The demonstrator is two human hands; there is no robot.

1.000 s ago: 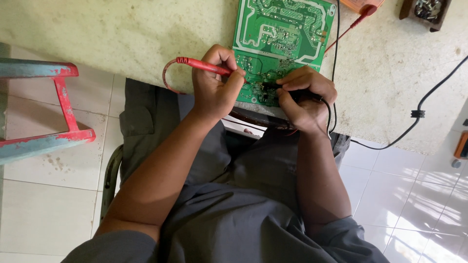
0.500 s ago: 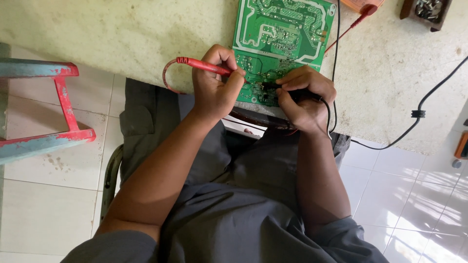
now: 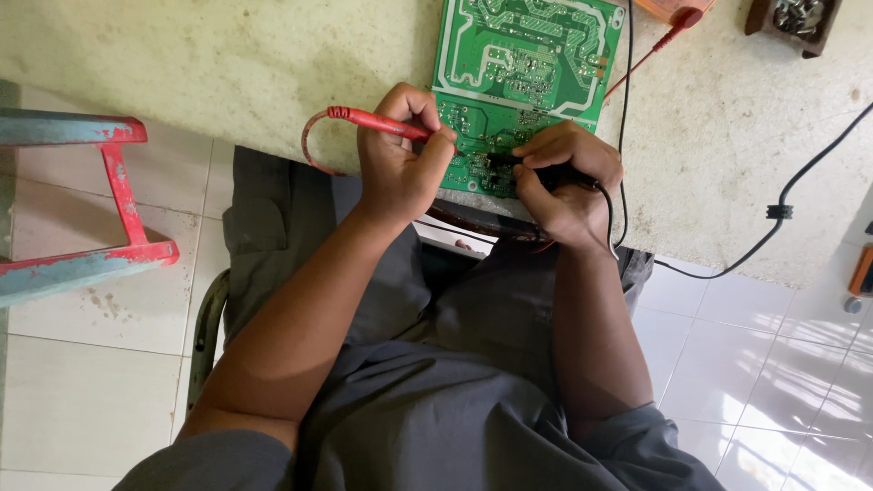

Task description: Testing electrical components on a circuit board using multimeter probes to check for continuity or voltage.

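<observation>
A red stool (image 3: 109,209) stands at the left of the frame, a black cable (image 3: 782,211) at right. On the table (image 3: 227,64), top centre, lies a green circuit board (image 3: 518,64). The left hand (image 3: 400,164) grips a red probe (image 3: 377,123), the right hand (image 3: 564,177) a black probe (image 3: 559,173), both tips at the board's lower edge, wrists bent.

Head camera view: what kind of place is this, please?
Probably a small electronics repair bench: a green circuit board lies on a rough table, and the left hand and right hand hold a red probe and a black probe.
</observation>
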